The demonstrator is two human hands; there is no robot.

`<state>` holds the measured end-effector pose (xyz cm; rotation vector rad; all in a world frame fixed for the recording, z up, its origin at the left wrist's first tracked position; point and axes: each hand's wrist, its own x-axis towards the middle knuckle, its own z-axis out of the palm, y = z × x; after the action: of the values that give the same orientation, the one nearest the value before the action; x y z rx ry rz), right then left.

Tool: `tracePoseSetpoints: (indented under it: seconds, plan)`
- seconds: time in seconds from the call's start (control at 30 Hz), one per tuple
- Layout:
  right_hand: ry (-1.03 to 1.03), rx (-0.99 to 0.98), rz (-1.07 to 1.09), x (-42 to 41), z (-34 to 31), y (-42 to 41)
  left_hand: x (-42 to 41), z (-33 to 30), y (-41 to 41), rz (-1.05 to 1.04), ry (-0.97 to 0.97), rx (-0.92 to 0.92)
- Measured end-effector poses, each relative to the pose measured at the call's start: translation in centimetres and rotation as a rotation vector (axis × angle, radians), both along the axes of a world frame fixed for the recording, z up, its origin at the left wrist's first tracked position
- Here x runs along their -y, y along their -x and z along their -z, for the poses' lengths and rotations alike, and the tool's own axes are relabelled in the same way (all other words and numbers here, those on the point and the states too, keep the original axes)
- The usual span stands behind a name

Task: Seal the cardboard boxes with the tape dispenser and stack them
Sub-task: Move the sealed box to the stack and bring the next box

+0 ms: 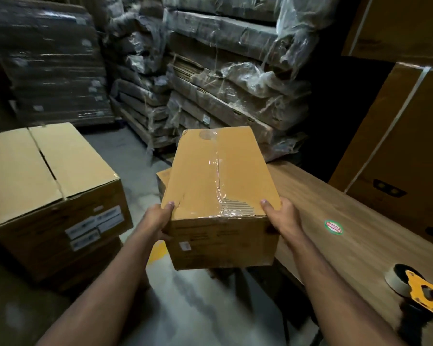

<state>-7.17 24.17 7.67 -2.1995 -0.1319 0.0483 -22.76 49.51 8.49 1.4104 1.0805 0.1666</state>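
While both hands point(158, 218) grip its near corners, taped box point(220, 176) between them

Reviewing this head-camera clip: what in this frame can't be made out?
- Fingers of the left hand and right hand: behind the taped brown cardboard box they hold.
- Second brown box under it: only a corner shows.
- Yellow tape dispenser: cut off by the right edge.
- White labels on the big unsealed box: text blurred.

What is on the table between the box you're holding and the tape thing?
In the head view, only a round green sticker lies on the table between the held box and the tape dispenser.
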Motion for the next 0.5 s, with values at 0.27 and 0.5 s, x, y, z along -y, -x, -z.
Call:
tracePoseSetpoints:
  seconds: [0.27,0.5]
  plan:
    - [-0.028,0.065,-0.130,-11.0,-2.0,-8.6,-8.8,-0.9,-5.8,-0.172,-0.090,0.084]
    - [-0.175,0.047,-0.188,-23.0,-0.6,-22.1,-18.8,-1.4,-18.6,-0.256,-0.316,0.045]
